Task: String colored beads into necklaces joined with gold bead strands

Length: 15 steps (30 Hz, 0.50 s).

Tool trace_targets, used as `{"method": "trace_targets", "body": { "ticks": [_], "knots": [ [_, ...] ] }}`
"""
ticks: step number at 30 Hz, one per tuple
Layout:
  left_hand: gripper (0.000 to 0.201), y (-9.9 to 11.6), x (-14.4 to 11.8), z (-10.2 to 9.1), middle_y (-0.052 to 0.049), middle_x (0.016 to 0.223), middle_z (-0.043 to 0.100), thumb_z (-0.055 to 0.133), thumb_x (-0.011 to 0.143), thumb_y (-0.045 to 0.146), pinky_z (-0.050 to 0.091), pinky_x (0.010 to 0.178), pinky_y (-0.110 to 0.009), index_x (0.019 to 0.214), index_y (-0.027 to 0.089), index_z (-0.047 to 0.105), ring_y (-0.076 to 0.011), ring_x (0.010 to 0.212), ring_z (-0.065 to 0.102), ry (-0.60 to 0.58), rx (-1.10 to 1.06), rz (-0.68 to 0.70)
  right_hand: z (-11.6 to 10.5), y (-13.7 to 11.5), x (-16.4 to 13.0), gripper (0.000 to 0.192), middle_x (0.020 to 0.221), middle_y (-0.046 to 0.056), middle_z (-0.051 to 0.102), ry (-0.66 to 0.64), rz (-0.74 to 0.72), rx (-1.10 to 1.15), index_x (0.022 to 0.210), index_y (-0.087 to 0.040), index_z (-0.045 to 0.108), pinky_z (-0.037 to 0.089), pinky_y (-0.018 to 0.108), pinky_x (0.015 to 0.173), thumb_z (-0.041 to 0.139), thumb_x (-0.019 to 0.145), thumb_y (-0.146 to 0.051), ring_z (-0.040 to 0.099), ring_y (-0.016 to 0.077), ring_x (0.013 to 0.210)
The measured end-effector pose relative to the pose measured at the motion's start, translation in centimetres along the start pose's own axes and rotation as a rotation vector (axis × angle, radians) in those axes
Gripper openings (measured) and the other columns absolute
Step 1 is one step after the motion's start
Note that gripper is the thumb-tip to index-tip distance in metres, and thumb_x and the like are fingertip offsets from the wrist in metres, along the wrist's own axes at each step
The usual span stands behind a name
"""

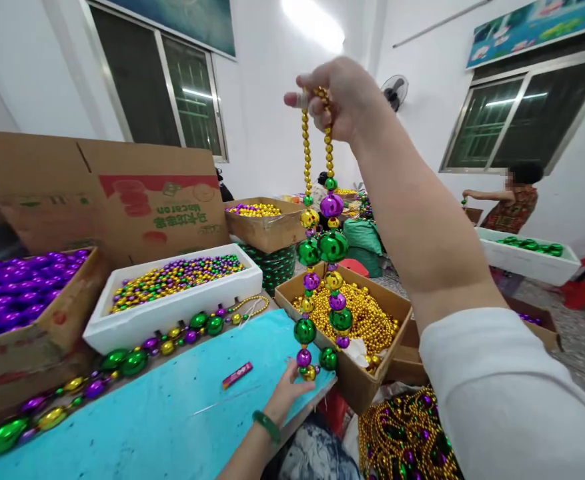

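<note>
My right hand [335,97] is raised high, its fingers closed round the thin gold strand at the top of a bead necklace [333,247]. The necklace hangs down in two strands of gold, green and purple balls, the larger ones lower. At its bottom end, my left hand [292,390], with a green bangle at the wrist, has thumb and fingers round the small lowest beads, over the corner of the blue tabletop [172,413]. Another bead necklace [133,362] lies stretched out along the table's back edge.
A white foam box [97,327] of small mixed beads and a carton [69,300] of purple beads stand at left. Beyond my left hand is a carton [292,293] of gold bead strands. A small purple packet [237,375] lies on the table. Another person [509,207] stands at far right.
</note>
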State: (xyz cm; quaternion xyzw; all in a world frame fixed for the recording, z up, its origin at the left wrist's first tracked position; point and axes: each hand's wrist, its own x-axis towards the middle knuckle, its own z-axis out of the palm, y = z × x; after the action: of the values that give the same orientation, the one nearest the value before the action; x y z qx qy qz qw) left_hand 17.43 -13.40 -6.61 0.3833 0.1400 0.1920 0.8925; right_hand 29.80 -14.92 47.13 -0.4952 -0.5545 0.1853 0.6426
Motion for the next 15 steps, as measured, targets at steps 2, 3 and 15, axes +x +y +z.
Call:
{"method": "trace_targets", "body": {
  "ticks": [2,3,15],
  "knots": [
    [0.038,0.7,0.6,-0.7,-0.01,0.105,0.068,0.077,0.062,0.014,0.038,0.103,-0.045,0.098,0.019,0.069,-0.0305,0.111,0.058,0.093,0.021,0.04,1.0,-0.3,0.3,0.011,0.08,0.005,0.064,-0.004,-0.064,0.009,0.083,-0.012,0.045,0.036,0.009,0.04,0.051,0.087,-0.021,0.045,0.0027,0.052],
    [0.036,1.0,0.5,-1.2,-0.011,0.103,0.068,0.075,0.065,0.017,0.041,0.098,-0.045,0.1,0.018,0.068,-0.0293,0.104,0.061,0.11,-0.004,0.039,1.3,-0.5,0.5,0.013,0.078,0.004,0.063,0.009,-0.081,0.016,0.084,-0.012,0.045,0.037,0.009,0.04,0.053,0.087,-0.023,0.047,0.0028,0.053],
    [0.038,2.6,-4.0,-4.1,-0.006,0.098,0.07,0.072,0.073,0.038,0.053,0.074,-0.037,0.108,0.024,0.066,-0.024,0.086,0.068,0.061,-0.446,-0.025,-0.3,3.1,3.7,0.011,0.077,0.004,0.064,0.03,-0.026,0.108,0.083,-0.011,0.049,0.018,0.01,0.032,0.043,0.073,-0.008,0.031,-0.0013,0.039]
  ]
}}
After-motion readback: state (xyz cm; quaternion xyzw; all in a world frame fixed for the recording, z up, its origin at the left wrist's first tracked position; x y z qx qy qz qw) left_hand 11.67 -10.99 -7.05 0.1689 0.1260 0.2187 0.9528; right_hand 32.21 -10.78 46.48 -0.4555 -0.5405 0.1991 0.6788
